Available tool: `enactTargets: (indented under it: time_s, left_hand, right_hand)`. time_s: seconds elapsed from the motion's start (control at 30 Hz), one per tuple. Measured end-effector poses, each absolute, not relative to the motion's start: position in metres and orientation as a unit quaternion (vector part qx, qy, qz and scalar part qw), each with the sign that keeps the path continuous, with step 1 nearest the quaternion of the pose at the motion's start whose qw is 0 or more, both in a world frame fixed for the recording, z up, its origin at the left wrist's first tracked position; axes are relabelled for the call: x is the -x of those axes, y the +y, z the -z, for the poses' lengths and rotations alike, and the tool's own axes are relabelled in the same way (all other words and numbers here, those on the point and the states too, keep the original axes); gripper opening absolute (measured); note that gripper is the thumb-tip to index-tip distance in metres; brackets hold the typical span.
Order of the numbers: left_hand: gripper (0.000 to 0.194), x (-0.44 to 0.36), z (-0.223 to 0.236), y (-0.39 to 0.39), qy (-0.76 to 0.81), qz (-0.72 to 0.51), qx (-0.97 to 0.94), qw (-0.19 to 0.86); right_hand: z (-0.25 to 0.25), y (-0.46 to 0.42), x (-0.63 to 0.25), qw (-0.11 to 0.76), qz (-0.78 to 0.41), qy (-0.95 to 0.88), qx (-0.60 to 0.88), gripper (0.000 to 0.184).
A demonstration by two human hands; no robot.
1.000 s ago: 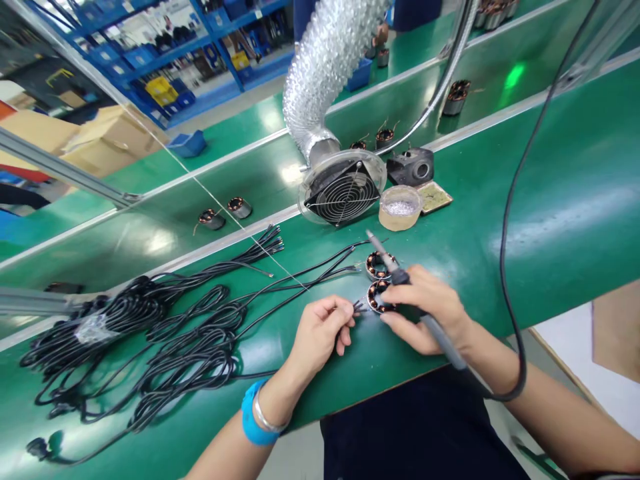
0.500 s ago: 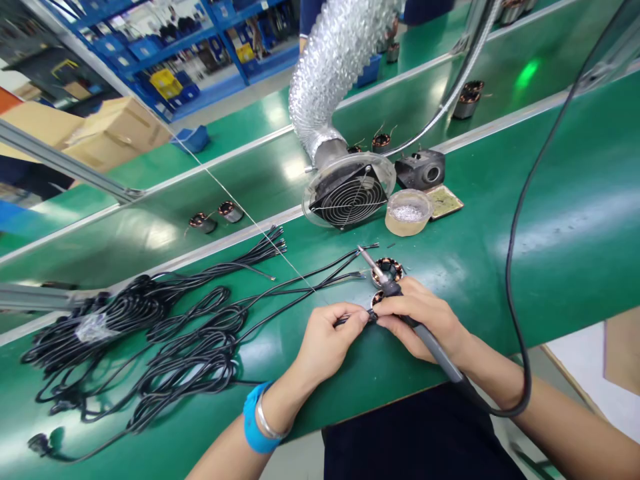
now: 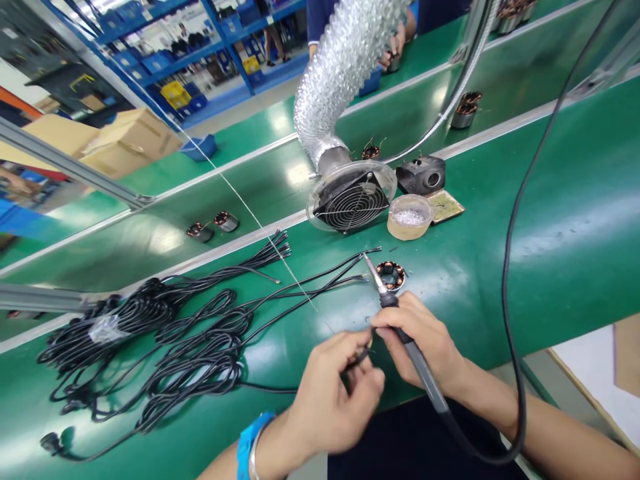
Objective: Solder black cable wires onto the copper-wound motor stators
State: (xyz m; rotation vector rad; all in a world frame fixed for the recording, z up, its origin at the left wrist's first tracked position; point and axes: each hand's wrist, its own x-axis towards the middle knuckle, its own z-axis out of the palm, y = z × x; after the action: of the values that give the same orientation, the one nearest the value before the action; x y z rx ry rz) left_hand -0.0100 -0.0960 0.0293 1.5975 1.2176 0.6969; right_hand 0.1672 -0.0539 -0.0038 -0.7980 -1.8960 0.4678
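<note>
My left hand (image 3: 333, 393) is lowered near the table's front edge, fingers curled around the end of a black cable (image 3: 357, 358). Its fingers partly hide that end. My right hand (image 3: 425, 337) grips a soldering iron (image 3: 420, 365) by its handle, the metal tip pointing up and away to the left. Just beyond the iron, a copper-wound motor stator (image 3: 391, 275) lies on the green table. Left of the iron's tip, loose cable ends (image 3: 345, 267) stretch across from a pile of coiled black cables (image 3: 195, 360).
A fume extractor (image 3: 353, 200) with a silver duct stands behind the stator. Beside it are a round tub (image 3: 410, 218), a small tray (image 3: 446, 207) and a black iron holder (image 3: 421, 175). More stators (image 3: 226, 221) sit behind the rail. The iron's cord (image 3: 507, 267) loops at right.
My left hand has moved down toward me with the cable, away from my right fingers. A copper-wound ring beside my fingertips is no longer visible. The soldering iron stays in my right hand.
</note>
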Motion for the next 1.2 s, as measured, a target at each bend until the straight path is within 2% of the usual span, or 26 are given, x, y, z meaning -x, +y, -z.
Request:
enactTargets:
  time_s: [0.1, 0.17, 0.23, 0.37, 0.47, 0.53, 0.6, 0.73, 0.8, 1.03, 1.2]
  left_hand:
    - [0.048, 0.016, -0.035, -0.103, 0.441, -0.299, -0.624, 0.572]
    - [0.045, 0.023, -0.032, -0.091, 0.441, -0.285, -0.581, 0.622]
    - [0.031, 0.027, -0.024, -0.071, 0.480, -0.272, -0.545, 0.631]
    - [0.041, 0.018, -0.008, -0.031, 0.537, -0.266, -0.530, 0.600]
    - [0.045, 0.003, -0.003, -0.010, 0.562, -0.251, -0.595, 0.516]
    - [0.044, -0.005, -0.003, -0.002, 0.562, -0.241, -0.647, 0.456]
    - [0.039, -0.011, -0.004, 0.003, 0.550, -0.238, -0.678, 0.426]
    - [0.031, -0.012, -0.003, -0.003, 0.565, -0.229, -0.669, 0.425]
    - [0.026, -0.006, 0.000, -0.009, 0.575, -0.215, -0.660, 0.432]
    - [0.028, 0.022, 0.003, -0.026, 0.552, -0.179, -0.639, 0.505]
    - [0.029, 0.029, -0.014, -0.031, 0.579, -0.100, -0.702, 0.402]
  right_hand:
    - [0.006, -0.058, -0.170, 0.508, -0.183, -0.771, 0.337, 0.029]
    - [0.007, -0.056, -0.179, 0.497, -0.193, -0.783, 0.321, 0.031]
    - [0.007, -0.054, -0.188, 0.479, -0.195, -0.793, 0.323, 0.032]
    - [0.009, -0.058, -0.201, 0.459, -0.208, -0.788, 0.353, 0.032]
    - [0.009, -0.058, -0.207, 0.472, -0.221, -0.790, 0.324, 0.029]
    - [0.010, -0.048, -0.213, 0.485, -0.190, -0.783, 0.340, 0.031]
    - [0.010, -0.032, -0.218, 0.463, -0.143, -0.790, 0.376, 0.035]
    - [0.012, -0.005, -0.223, 0.367, -0.171, -0.834, 0.376, 0.045]
    - [0.013, -0.003, -0.220, 0.362, -0.193, -0.842, 0.352, 0.046]
    - [0.015, -0.018, -0.205, 0.361, -0.234, -0.838, 0.334, 0.048]
    - [0.018, -0.018, -0.205, 0.380, -0.241, -0.824, 0.343, 0.041]
